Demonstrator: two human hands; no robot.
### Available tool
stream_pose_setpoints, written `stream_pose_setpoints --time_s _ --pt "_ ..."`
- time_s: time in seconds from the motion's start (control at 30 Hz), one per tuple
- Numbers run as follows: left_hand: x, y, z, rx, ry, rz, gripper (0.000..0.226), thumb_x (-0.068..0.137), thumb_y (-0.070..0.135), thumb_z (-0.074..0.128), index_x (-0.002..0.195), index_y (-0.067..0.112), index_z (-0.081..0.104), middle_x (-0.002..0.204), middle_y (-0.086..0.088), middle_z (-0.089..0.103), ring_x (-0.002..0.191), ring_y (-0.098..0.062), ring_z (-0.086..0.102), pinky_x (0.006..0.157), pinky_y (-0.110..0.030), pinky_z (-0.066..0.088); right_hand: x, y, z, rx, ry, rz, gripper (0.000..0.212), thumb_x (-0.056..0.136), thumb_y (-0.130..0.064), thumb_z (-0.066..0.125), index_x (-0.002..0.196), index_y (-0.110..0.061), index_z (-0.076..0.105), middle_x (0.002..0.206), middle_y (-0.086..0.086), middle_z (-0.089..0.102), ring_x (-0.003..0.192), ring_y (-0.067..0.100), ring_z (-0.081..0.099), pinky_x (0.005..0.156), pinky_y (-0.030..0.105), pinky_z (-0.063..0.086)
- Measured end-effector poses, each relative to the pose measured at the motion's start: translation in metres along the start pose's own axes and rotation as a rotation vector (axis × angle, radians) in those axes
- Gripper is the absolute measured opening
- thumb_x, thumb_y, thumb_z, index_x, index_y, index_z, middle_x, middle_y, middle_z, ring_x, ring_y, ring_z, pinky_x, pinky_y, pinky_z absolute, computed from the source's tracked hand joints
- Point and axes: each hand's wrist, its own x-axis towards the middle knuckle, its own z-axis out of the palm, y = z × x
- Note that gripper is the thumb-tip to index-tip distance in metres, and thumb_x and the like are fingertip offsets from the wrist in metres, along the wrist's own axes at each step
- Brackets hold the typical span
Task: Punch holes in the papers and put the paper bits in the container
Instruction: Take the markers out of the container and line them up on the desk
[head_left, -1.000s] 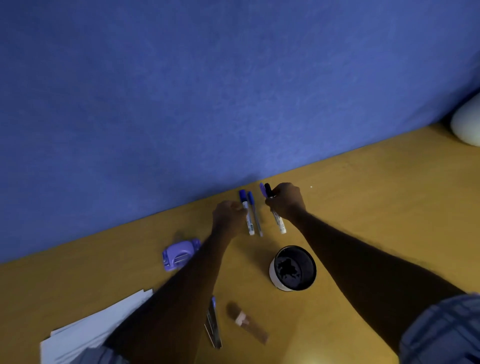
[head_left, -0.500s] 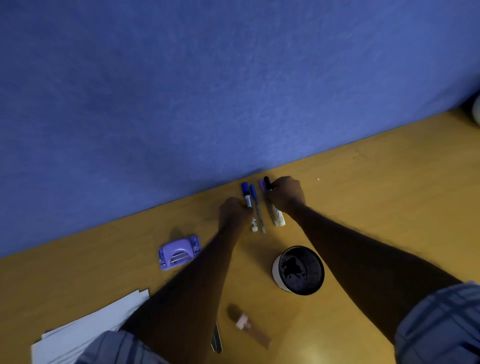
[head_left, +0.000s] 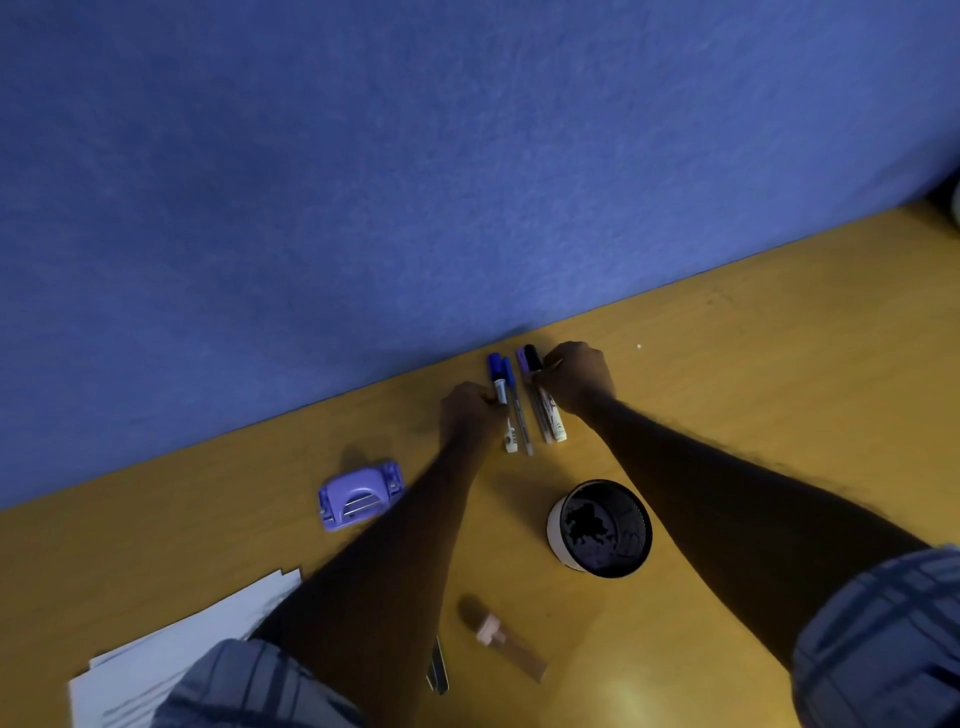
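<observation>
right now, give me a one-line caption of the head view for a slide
Left hand and right hand touch pens lying side by side by the wall; hole punch, papers and container sit untouched.

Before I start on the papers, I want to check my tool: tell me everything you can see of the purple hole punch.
The hole punch is small, lilac and plastic-looking, with a rounded top and thin metal bars showing in its front. It sits flat on the yellow table, near the blue wall. No paper is in it and no hand touches it; the left forearm passes just right of it, seemingly apart.
</observation>
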Motion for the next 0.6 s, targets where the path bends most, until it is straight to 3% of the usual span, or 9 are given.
stream_pose_setpoints --time_s 0.13,0.3,0.37,0.43,0.5,0.6 --pt "-0.001 -0.001 -0.001 -0.025 -0.001 -0.029 0.017 0.082 0.024 0.071 0.089 0.009 0.075 0.088 -0.007 0.076 0.067 -0.009 0.062 0.048 -0.013 0.036 -0.001 0.004 0.000 -0.012 0.010 0.007 0.022 0.085 -0.032 0.071 0.094 -0.013 0.066 0.083 -0.001 0.062 0.067 0.006 0.054 0.061 0.027 0.052" --pt "-0.004 -0.001 -0.005 0.003 -0.032 -0.023 0.014 0.083 0.023 0.070 0.086 0.011 0.076 0.084 -0.005 0.076 0.061 -0.007 0.063 0.045 -0.013 0.036 -0.006 0.004 -0.006 -0.062 -0.001 -0.006 0.044 0.086 -0.047 0.067 0.096 -0.004 0.068 0.097 0.013 0.068 0.085 0.025 0.064 0.077 0.044 0.059" --pt "-0.006 -0.002 -0.009 0.016 -0.037 -0.010 0.015 0.083 0.023 0.070 0.086 0.010 0.075 0.086 -0.006 0.076 0.056 -0.003 0.057 0.045 -0.012 0.036 -0.009 0.002 -0.012 -0.060 0.018 -0.017 0.046 0.086 -0.049 0.066 0.094 -0.004 0.068 0.096 0.013 0.069 0.083 0.025 0.064 0.074 0.042 0.059" --pt "-0.011 -0.002 -0.016 0.052 -0.008 0.028 0.017 0.083 0.024 0.069 0.086 0.008 0.075 0.093 -0.008 0.076 0.065 -0.009 0.062 0.055 -0.016 0.043 -0.014 -0.002 -0.019 -0.069 0.043 -0.035 0.043 0.087 -0.048 0.065 0.097 -0.007 0.068 0.097 0.009 0.069 0.077 0.019 0.061 0.066 0.034 0.055" --pt "-0.016 -0.002 -0.026 0.047 0.020 0.039 0.024 0.082 0.023 0.069 0.098 0.006 0.073 0.107 -0.010 0.073 0.095 -0.021 0.067 0.079 -0.025 0.049 -0.021 -0.008 -0.027 -0.081 0.062 -0.060 0.042 0.088 -0.048 0.064 0.102 -0.009 0.068 0.100 0.006 0.069 0.078 0.015 0.059 0.063 0.029 0.052" --pt "-0.028 -0.005 -0.042 0.033 0.049 0.038 0.030 0.081 0.025 0.068 0.106 0.008 0.071 0.116 -0.009 0.069 0.110 -0.024 0.062 0.093 -0.030 0.047 -0.036 -0.020 -0.038 -0.084 0.079 -0.090 0.042 0.088 -0.046 0.064 0.108 -0.009 0.068 0.106 0.006 0.069 0.088 0.018 0.063 0.070 0.034 0.056"
